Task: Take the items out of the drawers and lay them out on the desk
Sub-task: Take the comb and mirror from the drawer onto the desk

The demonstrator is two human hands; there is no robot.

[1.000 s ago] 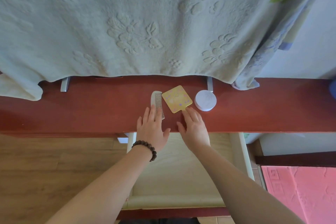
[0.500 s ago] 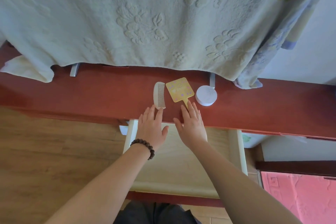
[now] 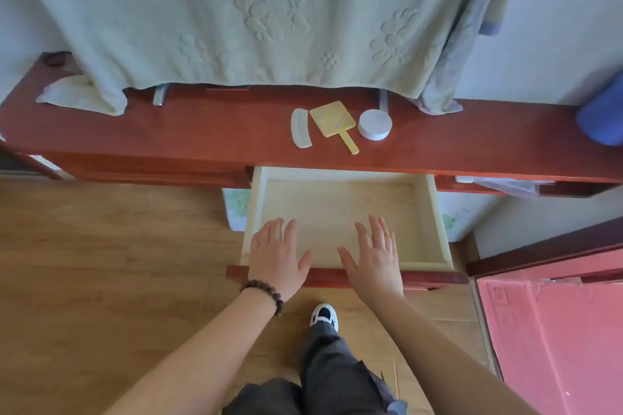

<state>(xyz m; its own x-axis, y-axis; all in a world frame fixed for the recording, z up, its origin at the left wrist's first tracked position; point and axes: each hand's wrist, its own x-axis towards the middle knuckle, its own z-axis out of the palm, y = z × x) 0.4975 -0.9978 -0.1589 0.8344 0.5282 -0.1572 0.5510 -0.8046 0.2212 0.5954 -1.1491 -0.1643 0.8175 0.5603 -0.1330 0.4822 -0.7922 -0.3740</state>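
A white comb [image 3: 300, 128], a yellow hand mirror [image 3: 333, 121] and a round white jar [image 3: 375, 124] lie side by side on the red desk [image 3: 175, 131]. Below them a pale wooden drawer [image 3: 337, 199] stands pulled out, with nothing visible inside. My left hand [image 3: 275, 258], with a bead bracelet at the wrist, hovers flat and open over the drawer's front left. Over the front right is my right hand [image 3: 374, 256], also flat with fingers spread. Neither hand holds anything.
A pale green towel [image 3: 242, 13] hangs over the desk's back edge. A blue object [image 3: 603, 118] sits at the desk's far right. A pink surface [image 3: 559, 330] lies to the right of the drawer. My shoe [image 3: 324, 315] stands on the wooden floor below.
Both hands drew back from the items on the desk to the drawer's front edge. The view pulled back and down, so the whole open drawer now shows.
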